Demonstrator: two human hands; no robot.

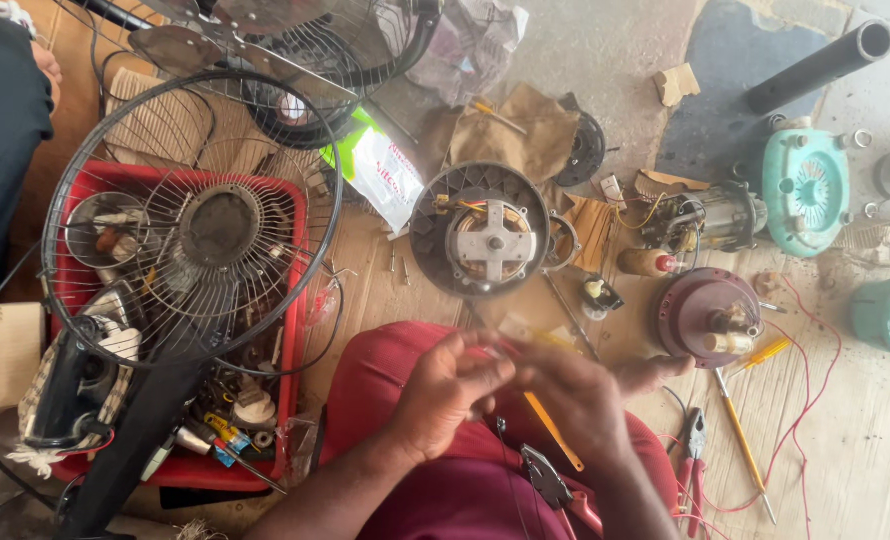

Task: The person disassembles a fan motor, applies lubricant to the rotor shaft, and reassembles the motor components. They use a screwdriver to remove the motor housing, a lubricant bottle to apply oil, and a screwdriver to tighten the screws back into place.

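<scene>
Both our hands meet over our lap: left hand (452, 385) and right hand (575, 395) fingers curled, motion-blurred; grip contents unclear, fan motor (482, 240) ahead.

A floor-level repair workshop for fans and small motors is shown. A wire fan guard (193, 222) is laid over a red crate (293, 330) of parts, an opened fan motor (482, 243) is set on cardboard, and pliers (692, 462), a screwdriver (744, 442) and loose red wire (815, 400) are scattered about.

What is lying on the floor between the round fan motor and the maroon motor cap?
In the head view, between the fan motor and maroon cap lies a small black-and-white part on brown cardboard.
</scene>
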